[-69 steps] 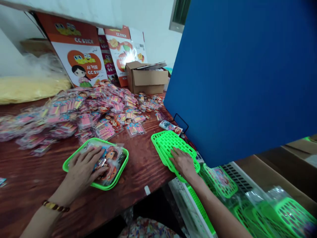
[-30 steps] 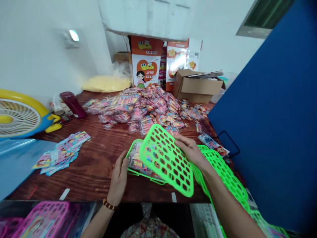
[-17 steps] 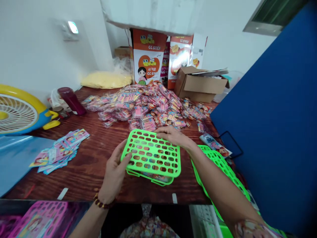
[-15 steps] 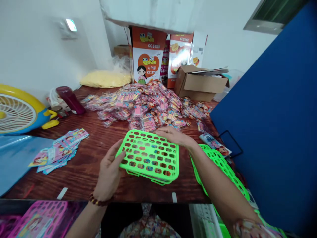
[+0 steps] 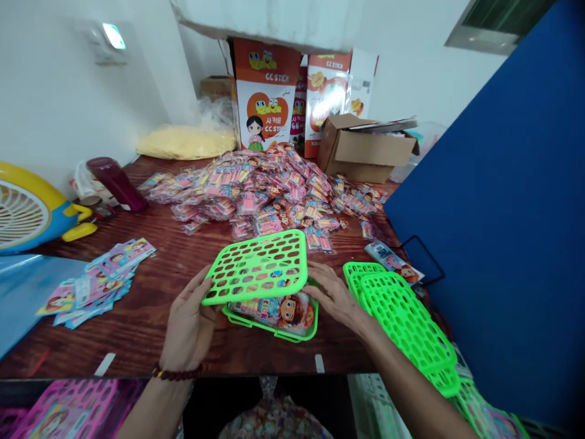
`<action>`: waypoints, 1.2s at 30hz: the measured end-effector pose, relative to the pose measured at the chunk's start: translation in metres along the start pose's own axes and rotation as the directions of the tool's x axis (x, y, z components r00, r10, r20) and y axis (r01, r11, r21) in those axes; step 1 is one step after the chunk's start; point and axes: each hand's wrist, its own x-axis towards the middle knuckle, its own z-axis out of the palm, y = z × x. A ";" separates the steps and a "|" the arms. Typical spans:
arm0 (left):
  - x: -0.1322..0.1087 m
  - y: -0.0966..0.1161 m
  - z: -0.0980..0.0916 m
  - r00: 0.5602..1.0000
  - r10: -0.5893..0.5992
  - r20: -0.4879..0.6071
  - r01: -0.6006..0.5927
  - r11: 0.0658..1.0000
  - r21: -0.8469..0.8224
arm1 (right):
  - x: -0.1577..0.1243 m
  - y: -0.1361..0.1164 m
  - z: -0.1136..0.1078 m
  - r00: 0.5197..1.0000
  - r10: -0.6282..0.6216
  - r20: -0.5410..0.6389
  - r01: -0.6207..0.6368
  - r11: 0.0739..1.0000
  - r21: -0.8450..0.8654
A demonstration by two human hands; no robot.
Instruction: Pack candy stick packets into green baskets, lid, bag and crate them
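Note:
A green perforated lid [image 5: 262, 268] is tilted above a matching basket [image 5: 260, 324], its near left edge held between the thumb and fingers of my left hand [image 5: 187, 314]. Under the raised lid, packets with a cartoon face [image 5: 287, 310] show inside the basket. My right hand [image 5: 331, 296] is at the basket's right side with fingers stretched out, the tips partly behind the lid and at the basket's rim. The far part of the basket is hidden by the lid.
Beyond the basket lies a heap of small pink packets [image 5: 247, 189]. Green lids [image 5: 406, 317] are stacked at the right, beside a blue panel [image 5: 493, 213]. Printed cards [image 5: 98, 283] and a yellow-blue fan [image 5: 55, 210] are at the left. An open carton [image 5: 370, 149] stands behind.
The lid has shifted left and tilted up off the basket, uncovering the packets. My right hand has moved from the lid's far edge down to the basket's right side.

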 end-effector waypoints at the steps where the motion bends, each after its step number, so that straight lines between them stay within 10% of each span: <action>1: 0.002 0.001 0.005 1.000 -0.024 0.015 0.025 1.000 -0.007 | 0.000 0.000 0.001 1.000 0.008 -0.016 -0.008 1.000 0.000; 6: 0.014 0.002 0.011 0.985 -0.169 0.027 0.171 0.983 -0.070 | 0.002 0.004 0.002 0.999 0.010 -0.036 -0.009 0.999 0.033; 16: 0.016 -0.003 0.011 0.990 -0.084 0.111 0.076 0.994 0.073 | -0.010 0.005 0.005 0.988 -0.131 -0.086 0.120 0.986 -0.120; 21: 0.019 -0.006 0.017 0.988 -0.055 0.142 0.024 0.978 0.209 | -0.016 0.002 0.004 0.993 -0.079 -0.087 0.064 0.985 -0.163; 28: 0.028 -0.007 0.017 0.989 -0.119 0.086 0.074 0.909 0.411 | -0.020 0.003 0.016 0.982 0.052 -0.183 -0.014 0.979 0.203; 32: 0.030 -0.002 0.021 0.991 -0.120 0.065 0.079 0.892 0.446 | -0.027 0.005 0.014 0.848 0.326 -0.417 -0.151 0.904 0.399; 34: 0.030 -0.001 0.022 0.990 -0.120 0.070 0.076 0.890 0.449 | -0.026 -0.002 0.006 0.805 0.350 -0.479 -0.194 0.918 0.345; 36: 0.030 0.000 0.023 0.990 -0.119 0.074 0.074 0.890 0.449 | -0.018 -0.017 -0.003 0.869 0.224 -0.442 -0.165 0.972 0.169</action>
